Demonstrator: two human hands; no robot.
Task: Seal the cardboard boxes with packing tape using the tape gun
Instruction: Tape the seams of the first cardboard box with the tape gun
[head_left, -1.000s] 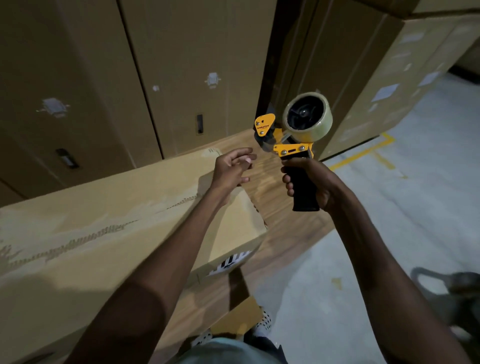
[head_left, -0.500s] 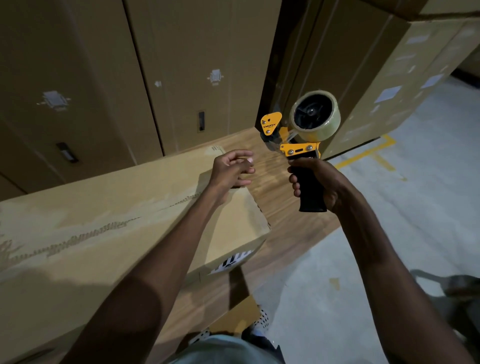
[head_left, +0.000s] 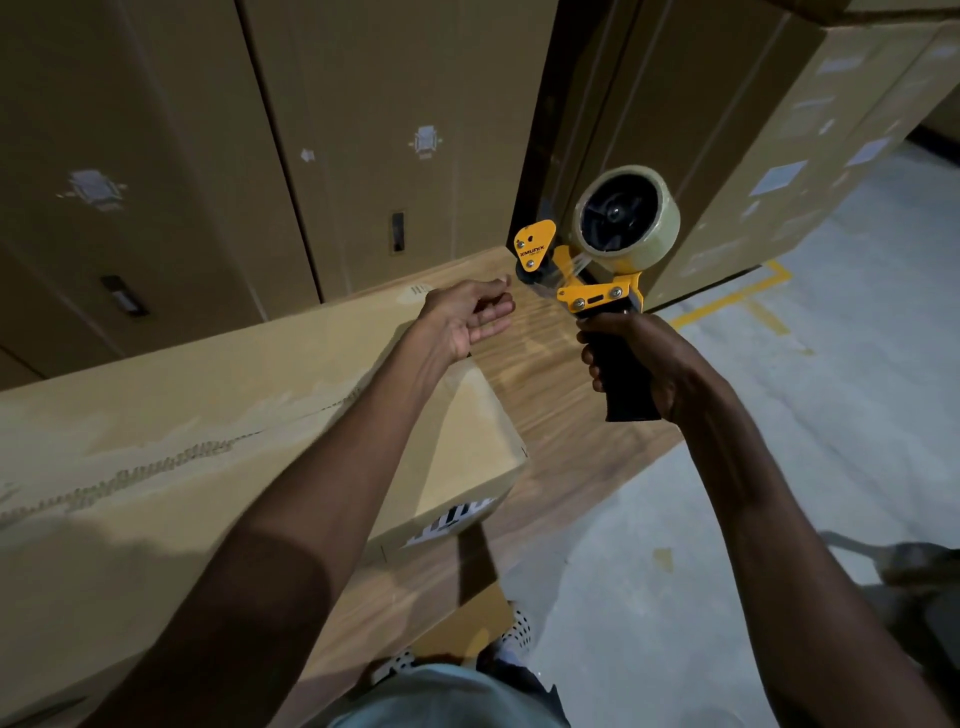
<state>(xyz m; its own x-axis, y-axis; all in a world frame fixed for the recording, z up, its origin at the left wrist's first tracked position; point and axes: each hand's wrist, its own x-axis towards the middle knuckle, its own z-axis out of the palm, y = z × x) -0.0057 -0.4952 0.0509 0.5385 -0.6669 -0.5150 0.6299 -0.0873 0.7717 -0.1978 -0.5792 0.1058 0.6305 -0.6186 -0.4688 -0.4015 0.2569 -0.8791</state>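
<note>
A long cardboard box (head_left: 218, 415) lies on the wooden surface (head_left: 566, 441), its right end near the surface's right edge. Above that end the left hand (head_left: 467, 319) hovers palm up, fingers loosely spread, holding nothing. Just beyond, the right hand (head_left: 644, 364) grips the tape gun (head_left: 597, 265) by its black handle, roll uppermost.

A dim room is being walled in by tall stacked cartons (head_left: 363, 130). A grey concrete floor (head_left: 779, 415), marked with yellow lines (head_left: 727, 299), is being lit faintly at right.
</note>
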